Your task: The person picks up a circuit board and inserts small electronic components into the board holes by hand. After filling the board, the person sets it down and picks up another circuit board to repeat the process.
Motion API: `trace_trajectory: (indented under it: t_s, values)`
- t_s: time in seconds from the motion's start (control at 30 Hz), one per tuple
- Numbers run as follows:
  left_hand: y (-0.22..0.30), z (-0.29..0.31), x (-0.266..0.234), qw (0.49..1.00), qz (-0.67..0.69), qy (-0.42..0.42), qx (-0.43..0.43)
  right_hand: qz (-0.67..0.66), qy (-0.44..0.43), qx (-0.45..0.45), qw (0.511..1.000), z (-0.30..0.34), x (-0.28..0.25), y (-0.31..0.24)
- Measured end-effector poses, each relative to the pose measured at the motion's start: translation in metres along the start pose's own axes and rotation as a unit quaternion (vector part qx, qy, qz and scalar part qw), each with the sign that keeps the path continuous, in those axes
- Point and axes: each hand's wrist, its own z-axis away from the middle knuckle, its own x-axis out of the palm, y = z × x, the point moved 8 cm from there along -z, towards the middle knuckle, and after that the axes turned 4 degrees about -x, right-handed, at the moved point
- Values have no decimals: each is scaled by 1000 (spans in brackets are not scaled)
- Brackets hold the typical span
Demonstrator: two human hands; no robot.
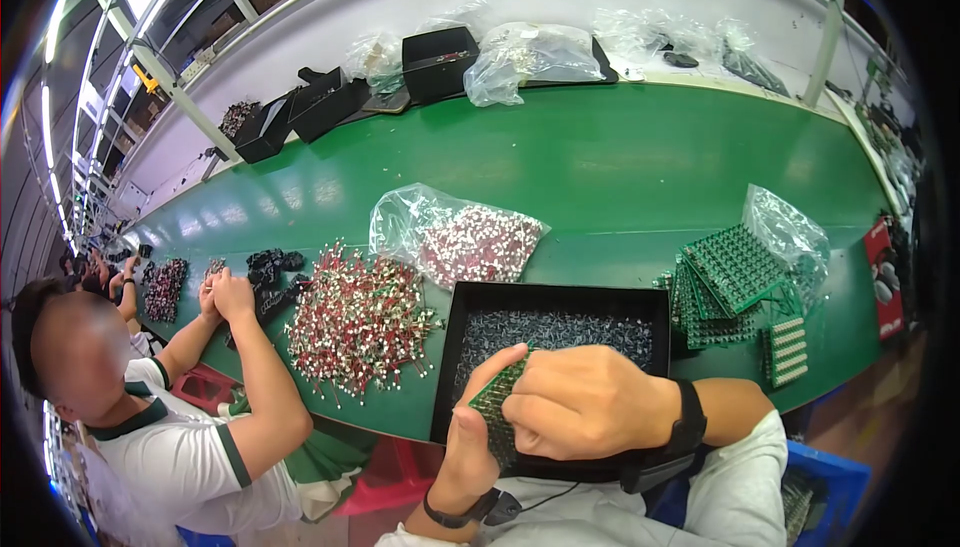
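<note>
My left hand (472,452) is closed around the edge of a green circuit board panel (493,409), holding it tilted above the near side of a black tray (452,347). Over the board's face, my right hand (595,402) is closed, its fingers curled in against the panel. Whatever its fingertips hold, if anything, is hidden behind the knuckles. Many small dark grey parts (560,332) cover the floor of the tray.
Stacked green circuit board panels (735,267) lie right of the tray. To its left is a pile of red-and-white wired parts (360,317), with a clear bag (480,245) of similar pieces behind. A co-worker (190,417) sits at left; a blue crate (830,492) stands lower right.
</note>
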Motion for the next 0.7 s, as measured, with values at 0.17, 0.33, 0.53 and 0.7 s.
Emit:
trace_trajectory:
  t_s: [0.17, 0.33, 0.53, 0.7]
  values:
    - [-3, 2, -7, 999, 39, 14, -2, -2, 5, 33, 999, -3, -5, 14]
    - [-4, 1, -6, 999, 32, 2, -21, -47, -7, 6, 999, -2, 3, 12]
    - [-2, 0, -6, 1000, 1, 12, -18, 19, -30, -57, 998, 0, 5, 5]
    - [-6, 2, -6, 1000, -20, 13, -20, 18, -24, -45, 999, 2, 4, 5]
